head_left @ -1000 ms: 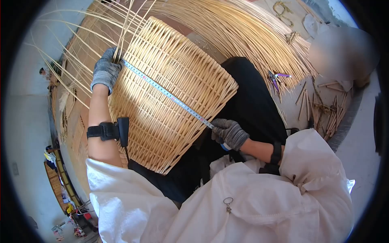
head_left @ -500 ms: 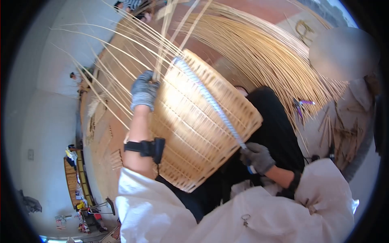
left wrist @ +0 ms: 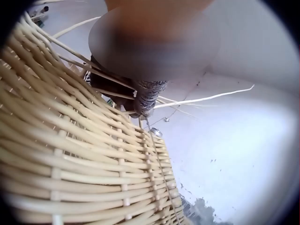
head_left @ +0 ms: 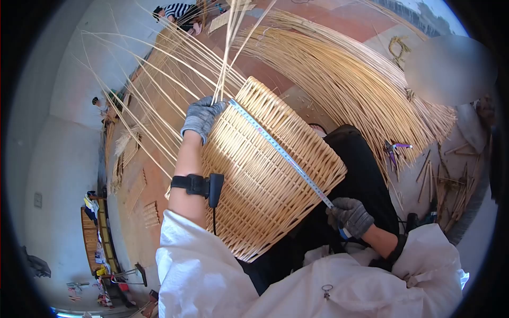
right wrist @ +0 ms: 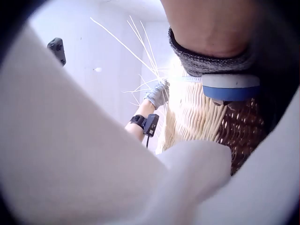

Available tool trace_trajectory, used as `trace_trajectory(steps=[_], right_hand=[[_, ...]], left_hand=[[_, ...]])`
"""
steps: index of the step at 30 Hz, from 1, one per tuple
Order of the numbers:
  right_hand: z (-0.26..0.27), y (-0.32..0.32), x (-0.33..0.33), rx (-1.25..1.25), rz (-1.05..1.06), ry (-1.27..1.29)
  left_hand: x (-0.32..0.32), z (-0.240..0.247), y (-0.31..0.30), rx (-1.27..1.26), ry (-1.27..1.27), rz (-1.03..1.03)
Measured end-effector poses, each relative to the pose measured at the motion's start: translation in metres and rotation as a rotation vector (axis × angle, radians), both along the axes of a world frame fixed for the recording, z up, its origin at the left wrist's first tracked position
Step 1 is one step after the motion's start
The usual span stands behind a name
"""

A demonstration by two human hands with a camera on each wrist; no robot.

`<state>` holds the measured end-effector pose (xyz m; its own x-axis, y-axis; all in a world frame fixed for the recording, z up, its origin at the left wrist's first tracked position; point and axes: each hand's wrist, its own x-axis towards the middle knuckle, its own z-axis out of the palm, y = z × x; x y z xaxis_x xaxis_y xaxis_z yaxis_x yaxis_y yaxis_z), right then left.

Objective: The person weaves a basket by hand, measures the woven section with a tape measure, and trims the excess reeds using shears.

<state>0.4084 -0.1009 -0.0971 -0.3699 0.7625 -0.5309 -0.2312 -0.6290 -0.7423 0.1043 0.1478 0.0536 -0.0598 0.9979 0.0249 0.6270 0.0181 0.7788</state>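
A pale wicker basket [head_left: 265, 164] lies tilted across the lap, long loose rods [head_left: 225, 58] fanning out from its far rim. My gloved left hand [head_left: 200, 119] grips a few of these rods at the rim, fingertips right by the end of a tape measure's blade [head_left: 278, 150]. The blade stretches straight along the basket's side to the near edge. There my gloved right hand [head_left: 352, 216] holds the tape measure, whose blue-and-white case [right wrist: 230, 87] shows under the hand in the right wrist view. In the left wrist view the blade appears edge-on beside the weave.
A large bundle of rods [head_left: 344, 85] covers the floor beyond the basket. Purple-handled pruning shears [head_left: 393, 151] lie at its near end, with short cut sticks [head_left: 424, 172] nearby. Another person in a striped top [head_left: 177, 10] is at the far back.
The head view has shifted, so basket and hands appear farther right and lower. Midway, the left hand sat lower on the rods, apart from the blade's end; now its fingertips are beside it.
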Motion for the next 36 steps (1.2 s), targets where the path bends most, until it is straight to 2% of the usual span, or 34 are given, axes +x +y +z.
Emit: trace_trajectory(steps=[4,5,7,9,10,13,15,18,19,21,22,23,25,27,28,31,32,33,35,36], right_hand=[[0.006,0.012,-0.005,0.031,0.031,-0.073],[0.007,0.013,-0.005,0.047,0.041,-0.117],[0.007,0.009,-0.006,0.052,0.054,-0.216],[-0.002,0.003,-0.01,0.01,-0.057,-0.125],[-0.009,0.002,-0.011,0.036,-0.066,-0.147],[-0.019,0.001,-0.014,0.125,-0.047,-0.226],[-0.019,0.003,-0.017,0.164,-0.006,-0.326],[-0.027,-0.003,-0.016,0.273,-0.048,-0.302],[-0.025,-0.007,-0.017,0.206,-0.106,-0.241],[-0.028,-0.01,-0.023,0.149,-0.25,-0.112],[-0.027,-0.008,-0.024,0.127,-0.308,0.007],[-0.018,-0.005,-0.023,0.068,-0.341,-0.017],[-0.004,0.001,-0.025,0.134,-0.408,0.067],[0.012,0.012,-0.019,0.248,-0.397,0.108],[0.025,0.024,-0.023,0.23,-0.402,0.205],[0.084,0.087,-0.025,0.307,-0.09,0.402],[0.101,0.109,-0.036,0.347,-0.11,0.485],[0.118,0.133,-0.05,0.385,-0.127,0.572],[0.142,0.187,-0.076,0.446,-0.15,0.336],[0.148,0.216,-0.093,0.41,-0.243,0.293]], left_hand=[[0.005,0.005,-0.014,0.028,0.141,0.04],[-0.002,0.001,-0.013,0.056,0.118,-0.008],[-0.031,-0.013,0.004,0.22,0.482,-0.25],[0.0,0.005,-0.015,0.007,0.173,-0.144],[-0.006,0.002,-0.008,0.022,0.27,-0.145],[-0.004,-0.002,-0.008,0.049,0.191,-0.069],[-0.005,-0.002,-0.006,0.033,0.211,-0.052],[-0.003,-0.003,-0.009,0.002,0.237,-0.116],[-0.005,0.003,-0.01,0.007,0.253,-0.141],[-0.019,0.001,-0.008,0.225,0.567,-0.254],[-0.027,-0.002,-0.005,0.197,0.394,-0.225],[-0.029,-0.002,-0.004,0.167,0.214,-0.206],[-0.012,0.02,-0.012,-0.132,0.005,-0.013],[-0.015,0.022,-0.013,-0.151,-0.102,-0.026],[-0.017,0.021,-0.012,-0.162,-0.161,-0.038],[-0.024,0.006,-0.009,0.015,0.071,-0.103],[-0.021,0.002,-0.011,-0.001,-0.015,-0.104],[-0.016,-0.002,-0.016,0.042,0.012,-0.049],[-0.015,-0.016,-0.017,0.148,0.009,0.047],[-0.012,-0.018,-0.021,0.179,-0.017,0.079]])
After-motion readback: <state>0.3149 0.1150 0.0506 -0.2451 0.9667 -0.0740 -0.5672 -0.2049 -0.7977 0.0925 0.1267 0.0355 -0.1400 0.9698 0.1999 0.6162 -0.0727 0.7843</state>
